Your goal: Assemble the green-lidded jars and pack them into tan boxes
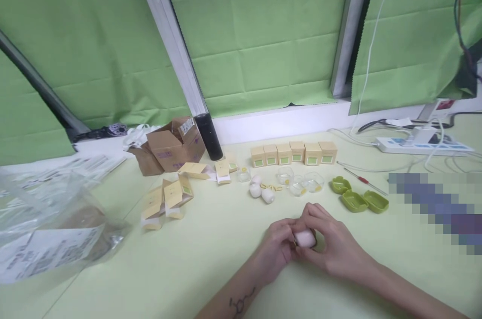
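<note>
Between both hands, low over the table, is a small pale pinkish-white rounded block. The fingers of my left hand close on its left side. My right hand grips it from the right, with thumb below and fingers above. A thin dark or gold edge shows around the block, too small to make out. Farther off lie several similar white rounded pieces beside a yellow looped strip. Clear plastic cups with yellow dots sit near them, and green moulded dishes are to the right.
Small tan boxes stand in a row at the back. Opened cartons lie left, before a brown cardboard box and a black cylinder. A plastic bag is far left. A red-handled screwdriver and power strip are right.
</note>
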The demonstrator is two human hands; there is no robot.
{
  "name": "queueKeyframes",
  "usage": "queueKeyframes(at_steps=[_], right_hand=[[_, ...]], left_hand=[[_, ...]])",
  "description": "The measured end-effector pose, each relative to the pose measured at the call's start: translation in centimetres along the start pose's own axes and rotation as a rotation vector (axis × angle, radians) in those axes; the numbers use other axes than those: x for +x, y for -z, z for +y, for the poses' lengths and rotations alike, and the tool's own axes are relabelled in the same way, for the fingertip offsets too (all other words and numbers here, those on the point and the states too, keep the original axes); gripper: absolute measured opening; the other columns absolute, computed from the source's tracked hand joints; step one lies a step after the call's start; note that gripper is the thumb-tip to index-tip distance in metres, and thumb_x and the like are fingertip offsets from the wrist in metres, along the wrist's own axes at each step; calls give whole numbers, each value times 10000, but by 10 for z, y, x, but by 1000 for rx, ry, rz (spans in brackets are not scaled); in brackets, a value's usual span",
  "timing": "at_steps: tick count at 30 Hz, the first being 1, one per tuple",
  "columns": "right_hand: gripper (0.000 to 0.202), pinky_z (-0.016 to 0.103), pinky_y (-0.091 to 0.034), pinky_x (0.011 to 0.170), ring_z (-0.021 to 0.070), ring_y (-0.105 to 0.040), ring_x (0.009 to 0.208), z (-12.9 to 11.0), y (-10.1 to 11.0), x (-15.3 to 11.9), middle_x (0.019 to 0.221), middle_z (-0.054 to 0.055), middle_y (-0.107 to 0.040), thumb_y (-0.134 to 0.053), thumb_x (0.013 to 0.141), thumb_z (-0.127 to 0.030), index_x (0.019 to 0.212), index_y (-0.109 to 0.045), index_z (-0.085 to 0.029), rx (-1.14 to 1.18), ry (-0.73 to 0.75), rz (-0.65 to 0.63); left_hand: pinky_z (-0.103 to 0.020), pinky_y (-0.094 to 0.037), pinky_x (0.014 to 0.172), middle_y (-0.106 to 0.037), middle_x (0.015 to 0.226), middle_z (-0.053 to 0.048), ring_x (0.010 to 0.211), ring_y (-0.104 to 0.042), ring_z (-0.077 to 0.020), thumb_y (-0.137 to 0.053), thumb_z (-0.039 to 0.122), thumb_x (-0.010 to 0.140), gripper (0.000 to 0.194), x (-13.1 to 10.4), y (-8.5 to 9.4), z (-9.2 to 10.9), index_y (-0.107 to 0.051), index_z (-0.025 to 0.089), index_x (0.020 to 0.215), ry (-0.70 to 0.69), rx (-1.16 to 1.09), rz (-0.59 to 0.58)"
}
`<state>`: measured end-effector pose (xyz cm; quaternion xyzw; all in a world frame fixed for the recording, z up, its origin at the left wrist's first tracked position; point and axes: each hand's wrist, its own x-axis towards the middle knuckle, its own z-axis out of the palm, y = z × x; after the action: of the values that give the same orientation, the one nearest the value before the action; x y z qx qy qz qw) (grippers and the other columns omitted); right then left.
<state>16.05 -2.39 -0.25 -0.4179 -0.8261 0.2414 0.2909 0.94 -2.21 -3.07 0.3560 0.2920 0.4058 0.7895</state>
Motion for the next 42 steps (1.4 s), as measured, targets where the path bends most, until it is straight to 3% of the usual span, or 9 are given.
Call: queueKeyframes(at_steps=[8, 13, 19, 22, 26, 32, 38, 42], right_hand=[[234, 325, -449, 652, 200, -514, 793, 3, 1, 1, 770, 0, -519, -574, 706, -122, 853, -649, -288, 17, -27, -26], [116, 314, -440, 634, 196, -507, 787, -2, 4, 1, 774, 0, -506, -567, 706, -133, 746, -579, -241, -40, -37, -55], [109, 310, -451, 651, 181, -517, 797, -6, 4, 1, 831, -1, -498, -577, 719, -141, 736, -506, -221, -8, -7, -102], [147, 333, -476, 751, 193, -528, 889, 2, 6, 0, 912, 14, -509, -590, 767, -194, 898, -555, -252, 102, 32, -138], [501, 390, -455, 901, 218, -509, 1050, 25, 16, 3, 1183, 40, -462, -619, 790, -326, 1248, -416, -338, 269, 10, -52], [316, 395, -455, 875, 213, -534, 975, 36, 21, 11, 1059, 32, -556, -608, 812, -340, 1117, -537, -300, 311, 22, -82], [171, 354, -463, 804, 199, -548, 893, 32, 7, 10, 944, 30, -562, -621, 801, -332, 943, -576, -248, 337, 20, 38], [402, 363, -449, 866, 221, -531, 1010, 29, 3, 11, 1068, 32, -562, -721, 684, -273, 1035, -525, -255, 405, -18, 8]], left_hand=[[-239, -370, 629, -509, 776, -33, 694, -436, -118, -464, 122, 631, 205, 0, 4, -3, -607, 109, 778, 12, -49, 9], [-218, -333, 565, -495, 728, -13, 636, -427, -101, -490, 114, 612, 197, 1, 1, -4, -604, 105, 772, 12, 36, 5], [-210, -318, 532, -495, 671, 2, 586, -434, -92, -508, 121, 610, 173, 0, 0, -6, -606, 105, 751, 6, 52, 19], [-214, -359, 585, -556, 767, -38, 689, -498, -119, -509, 120, 639, 224, -2, 0, -1, -635, 97, 822, -39, 14, -35], [-309, -438, 724, -600, 931, -90, 809, -562, -182, -560, 174, 704, 372, -4, 2, 11, -603, 109, 1068, -108, -40, -49], [-369, -453, 793, -610, 983, -103, 806, -612, -201, -639, 208, 740, 454, -4, 4, 18, -537, 123, 1174, -135, -43, 11], [-277, -458, 673, -608, 914, -105, 723, -591, -146, -607, 332, 807, 306, 0, 6, 12, -573, 91, 992, -172, 17, 67], [-230, -431, 571, -589, 816, -74, 654, -550, -116, -538, 393, 845, 304, 1, 3, 6, -559, 99, 918, -183, 63, 84]])
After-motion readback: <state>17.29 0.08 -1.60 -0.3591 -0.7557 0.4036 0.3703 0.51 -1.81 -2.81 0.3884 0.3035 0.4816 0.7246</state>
